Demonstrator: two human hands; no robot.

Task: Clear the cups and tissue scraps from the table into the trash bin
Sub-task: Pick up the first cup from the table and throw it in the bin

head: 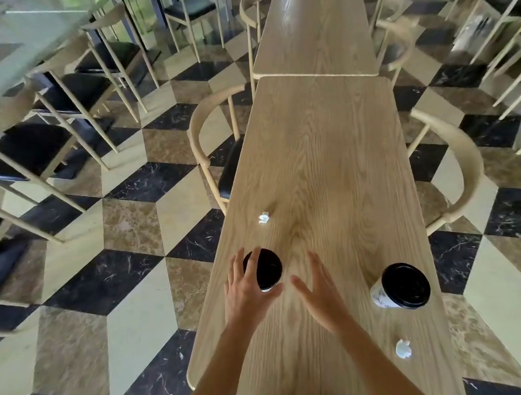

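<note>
On the wooden worktop [327, 162], the left hand [246, 292] curled around a lidded paper cup [265, 268] near the left edge, not yet clenched. The right hand [320, 291] hovered open and empty. The cup looked light and crushable, best held round its wall.

One head-worn wide-angle camera looks forward and steeply down along the length of the wooden counter [321, 169], from above its near short end. The near part of the counter fills the lower middle of the frame at arm's reach; beyond its far end a second table [313, 29] recedes. Checkered floor [126, 224] spreads to either side.
</note>
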